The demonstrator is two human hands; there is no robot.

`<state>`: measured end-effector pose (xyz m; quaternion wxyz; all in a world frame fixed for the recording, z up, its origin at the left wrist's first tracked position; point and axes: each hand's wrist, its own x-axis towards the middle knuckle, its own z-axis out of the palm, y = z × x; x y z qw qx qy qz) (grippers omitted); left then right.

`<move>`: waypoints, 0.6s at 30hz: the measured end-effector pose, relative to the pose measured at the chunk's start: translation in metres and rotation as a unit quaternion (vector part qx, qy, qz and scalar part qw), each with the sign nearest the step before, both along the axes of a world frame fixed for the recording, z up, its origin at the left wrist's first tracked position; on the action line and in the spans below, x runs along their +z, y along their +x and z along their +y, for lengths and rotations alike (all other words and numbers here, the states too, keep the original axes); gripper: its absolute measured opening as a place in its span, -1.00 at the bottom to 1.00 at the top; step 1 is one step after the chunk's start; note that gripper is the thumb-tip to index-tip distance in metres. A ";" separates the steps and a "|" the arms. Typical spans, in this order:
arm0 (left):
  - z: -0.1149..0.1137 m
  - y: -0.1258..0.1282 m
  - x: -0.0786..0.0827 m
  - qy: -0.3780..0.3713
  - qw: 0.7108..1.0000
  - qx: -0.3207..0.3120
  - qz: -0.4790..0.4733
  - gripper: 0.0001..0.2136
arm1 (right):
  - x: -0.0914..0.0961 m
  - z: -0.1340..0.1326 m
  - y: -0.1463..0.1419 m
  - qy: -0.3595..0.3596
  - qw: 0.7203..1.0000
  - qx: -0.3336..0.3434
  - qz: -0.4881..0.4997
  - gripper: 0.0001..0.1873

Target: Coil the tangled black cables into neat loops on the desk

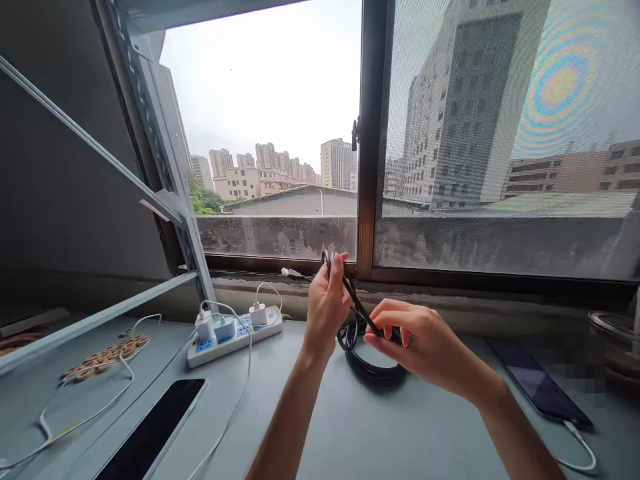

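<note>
Between my two hands runs a black cable (pixel 356 298), held above the table. My left hand (pixel 329 293) is closed round one part of it, thumb up, with a small loop sticking out over the fingers. A light-coloured plug (pixel 291 273) on a thin dark lead pokes out to the left of that hand. Lower and to the right, my right hand (pixel 413 333) pinches the cable between thumb and fingertips. Behind and below it lies a round coil of the black cable (pixel 375 377) on the table, partly covered by the right hand.
A white power strip (pixel 235 337) with several chargers plugged in stands at the left. Phones lie at the left (pixel 155 427) and right (pixel 543 383), near white charging cords. A wooden bead mat (pixel 105 358), metal shelf frame (pixel 173 180), window (pixel 370 167) and jar (pixel 615 347) surround the table.
</note>
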<state>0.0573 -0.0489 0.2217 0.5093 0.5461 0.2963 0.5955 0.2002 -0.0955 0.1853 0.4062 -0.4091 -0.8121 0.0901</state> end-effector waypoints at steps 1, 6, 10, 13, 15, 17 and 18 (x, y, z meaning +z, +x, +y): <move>-0.004 0.003 -0.001 0.010 1.000 -0.004 -0.002 -0.47 | 0.004 -0.004 0.004 0.003 1.000 -0.003 0.025 -0.70; -0.020 -0.001 0.006 0.058 0.998 0.024 0.012 -0.62 | 0.023 -0.029 0.033 -0.004 0.931 0.039 0.364 -0.66; -0.025 -0.012 0.016 0.099 0.991 0.077 -0.041 -0.65 | 0.039 -0.059 0.064 -0.008 0.798 0.020 0.602 -0.77; -0.024 -0.018 0.021 0.110 0.983 0.100 -0.109 -0.73 | 0.047 -0.083 0.081 0.031 0.732 -0.059 0.678 -0.79; -0.022 -0.021 0.022 0.109 0.980 0.106 -0.128 -0.77 | 0.048 -0.096 0.090 0.054 0.724 -0.076 0.684 -0.71; -0.019 -0.025 0.023 0.115 0.977 0.121 -0.136 -0.79 | 0.044 -0.104 0.099 0.068 0.742 -0.068 0.664 -0.70; -0.017 -0.028 0.023 0.122 0.974 0.133 -0.140 -0.79 | 0.041 -0.107 0.105 0.070 0.757 -0.063 0.646 -0.70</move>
